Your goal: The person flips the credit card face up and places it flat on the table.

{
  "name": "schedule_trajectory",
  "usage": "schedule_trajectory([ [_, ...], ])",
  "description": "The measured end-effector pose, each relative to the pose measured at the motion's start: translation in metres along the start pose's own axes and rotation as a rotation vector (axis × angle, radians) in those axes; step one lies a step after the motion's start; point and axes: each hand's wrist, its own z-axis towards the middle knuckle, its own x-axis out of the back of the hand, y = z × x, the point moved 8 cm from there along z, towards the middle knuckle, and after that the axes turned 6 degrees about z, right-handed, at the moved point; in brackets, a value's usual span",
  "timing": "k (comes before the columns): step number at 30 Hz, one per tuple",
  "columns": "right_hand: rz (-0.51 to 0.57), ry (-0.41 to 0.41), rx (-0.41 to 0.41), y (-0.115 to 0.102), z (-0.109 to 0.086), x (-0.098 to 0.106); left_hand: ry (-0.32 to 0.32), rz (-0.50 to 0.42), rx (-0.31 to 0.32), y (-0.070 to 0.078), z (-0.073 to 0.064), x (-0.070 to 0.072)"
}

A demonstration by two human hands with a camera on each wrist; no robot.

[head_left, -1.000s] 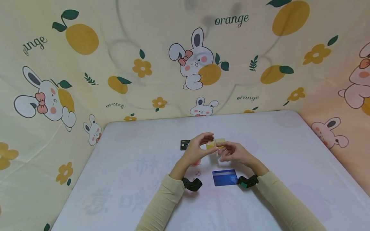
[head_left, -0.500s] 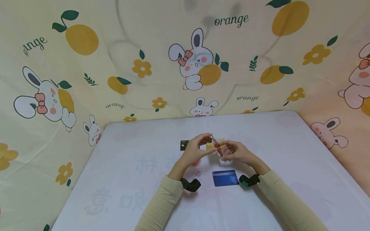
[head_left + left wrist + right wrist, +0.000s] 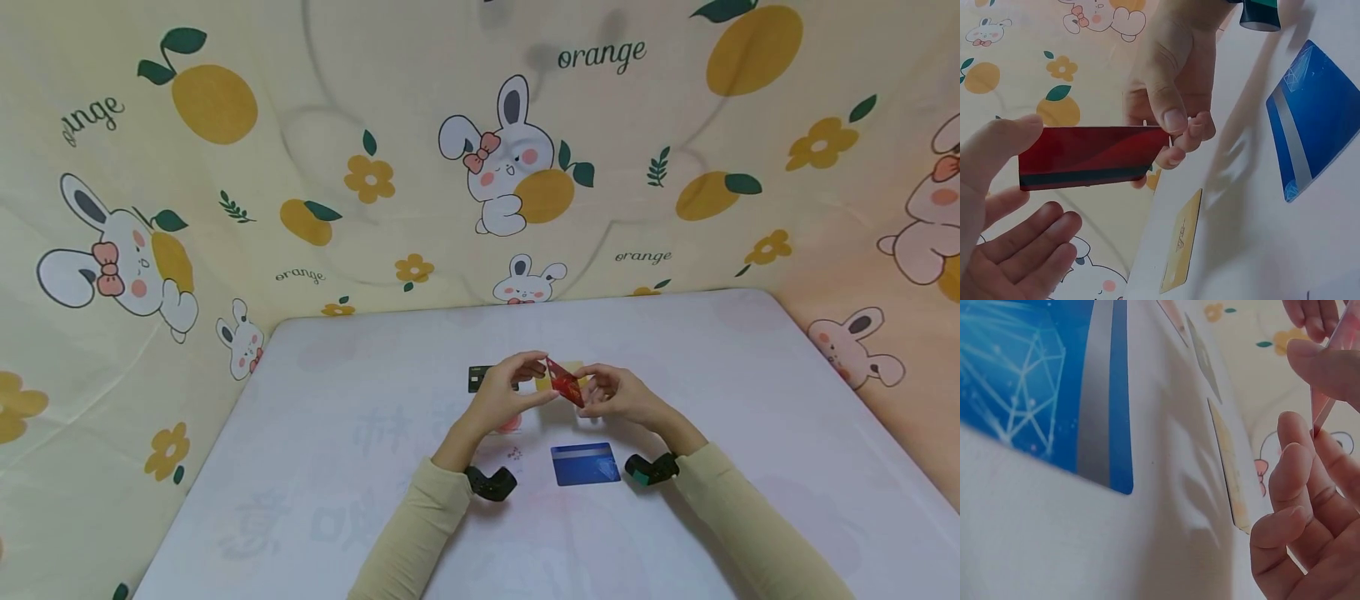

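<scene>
A red card [image 3: 565, 383] with a dark stripe is held above the table between both hands. At one end of it, my left hand [image 3: 506, 390] grips with thumb and index finger. The opposite end is pinched by my right hand [image 3: 621, 393]; the right wrist view shows its thumb and fingers on the card. In the left wrist view the red card [image 3: 1094, 156] lies lengthwise between the hands. Behind it a yellow card [image 3: 572, 366] lies on the table, partly covered. Nearer the front is a blue card [image 3: 585, 464] with a silver stripe.
On the white table [image 3: 315, 467], a black card [image 3: 477, 378] is partly hidden behind the left hand. A red patch [image 3: 510, 423] shows beneath that hand; I cannot tell whether it is print or a card. A patterned cloth [image 3: 420, 208] hangs behind.
The red card has turned from nearly edge-on to showing its red face toward the head camera. The right hand has moved slightly right. The cards on the table have stayed put.
</scene>
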Motion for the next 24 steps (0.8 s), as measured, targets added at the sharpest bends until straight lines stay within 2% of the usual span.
schedule_trajectory([
  [13,-0.025,0.037,-0.009,-0.004,-0.004,0.005,-0.026,-0.008,0.015,-0.004,-0.002,0.001],
  [24,-0.051,0.051,-0.020,-0.010,-0.006,0.010,-0.029,-0.047,0.058,-0.015,-0.003,0.001],
])
